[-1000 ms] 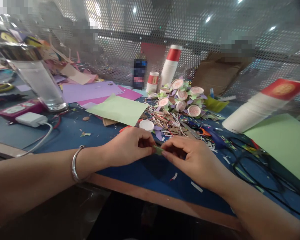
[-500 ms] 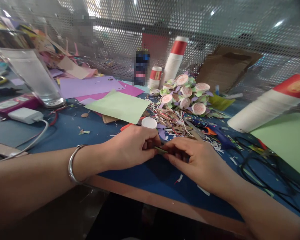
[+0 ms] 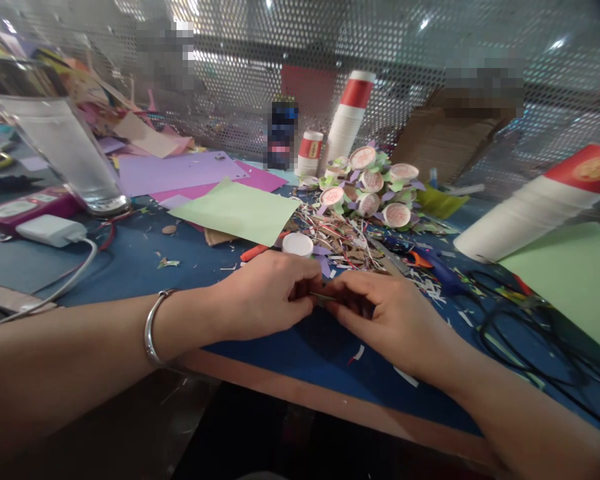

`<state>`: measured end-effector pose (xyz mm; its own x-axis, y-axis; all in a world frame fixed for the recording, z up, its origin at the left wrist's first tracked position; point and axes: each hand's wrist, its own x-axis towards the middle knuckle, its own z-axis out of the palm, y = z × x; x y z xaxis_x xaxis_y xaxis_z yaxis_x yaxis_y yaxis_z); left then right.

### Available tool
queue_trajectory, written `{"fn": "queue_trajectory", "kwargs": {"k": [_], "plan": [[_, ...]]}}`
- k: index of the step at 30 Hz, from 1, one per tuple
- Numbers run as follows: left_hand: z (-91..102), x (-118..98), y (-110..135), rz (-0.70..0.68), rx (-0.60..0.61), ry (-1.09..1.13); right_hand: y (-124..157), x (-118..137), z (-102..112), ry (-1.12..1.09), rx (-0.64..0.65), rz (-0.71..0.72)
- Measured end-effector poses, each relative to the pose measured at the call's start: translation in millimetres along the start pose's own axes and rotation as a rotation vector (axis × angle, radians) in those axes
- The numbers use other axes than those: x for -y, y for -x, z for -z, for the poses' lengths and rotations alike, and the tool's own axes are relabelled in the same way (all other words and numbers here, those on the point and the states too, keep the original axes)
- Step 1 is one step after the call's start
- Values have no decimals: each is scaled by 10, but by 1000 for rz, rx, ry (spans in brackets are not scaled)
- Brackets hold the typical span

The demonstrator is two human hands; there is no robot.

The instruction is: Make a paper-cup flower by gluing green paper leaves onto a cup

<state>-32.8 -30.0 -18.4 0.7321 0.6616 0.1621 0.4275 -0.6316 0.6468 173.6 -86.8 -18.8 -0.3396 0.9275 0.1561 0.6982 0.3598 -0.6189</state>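
Observation:
Between my two hands, above the blue table near its front edge, is a small piece of green paper [image 3: 322, 297], seen almost edge-on. My left hand [image 3: 267, 297] pinches its left end between thumb and fingers. The right end is in the closed fingertips of my right hand [image 3: 385, 313]. Just beyond my left hand sits a white round cap-like piece [image 3: 298, 245], beside an orange-handled tool [image 3: 254, 253] that is partly hidden. Purple paper bits [image 3: 323, 259] lie next to the white piece.
Paper scraps [image 3: 347, 233] and a cluster of paper-trimmed cup pieces [image 3: 370, 183] lie behind my hands. A green sheet [image 3: 237, 210], a glass of water [image 3: 65, 147] and a charger [image 3: 50, 230] are left. Stacked paper cups [image 3: 535, 207], a blue glue gun [image 3: 443, 270] and black cable [image 3: 505, 333] are right.
The green paper has tilted and now shows a thinner edge between my fingers. Both hands stay in nearly the same place, still pinching it.

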Motion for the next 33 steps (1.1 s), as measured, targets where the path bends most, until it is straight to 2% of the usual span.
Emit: {"fn": "queue_trajectory", "kwargs": {"k": [4, 7, 10, 13, 15, 23, 29, 33], "plan": [[77, -36, -46, 28, -16, 113, -4, 26, 33, -92, -27, -27], [116, -98, -130, 121, 36, 402, -5, 31, 69, -165, -94, -53], [119, -174, -245, 258, 60, 686, 8, 14, 96, -173, -203, -59], [103, -215, -350, 360, 14, 828, 31, -17, 106, -71, -350, -16], [85, -209, -394, 379, 4, 882, 40, -42, 108, 20, -400, 34], [24, -116, -378, 372, 27, 947, 30, -101, 110, 205, -366, 220], [27, -117, -356, 390, 0, 968, 42, -69, 110, 255, -363, 232], [-1, -92, -350, 343, -16, 975, 41, -59, 105, 246, -376, 227]]}}
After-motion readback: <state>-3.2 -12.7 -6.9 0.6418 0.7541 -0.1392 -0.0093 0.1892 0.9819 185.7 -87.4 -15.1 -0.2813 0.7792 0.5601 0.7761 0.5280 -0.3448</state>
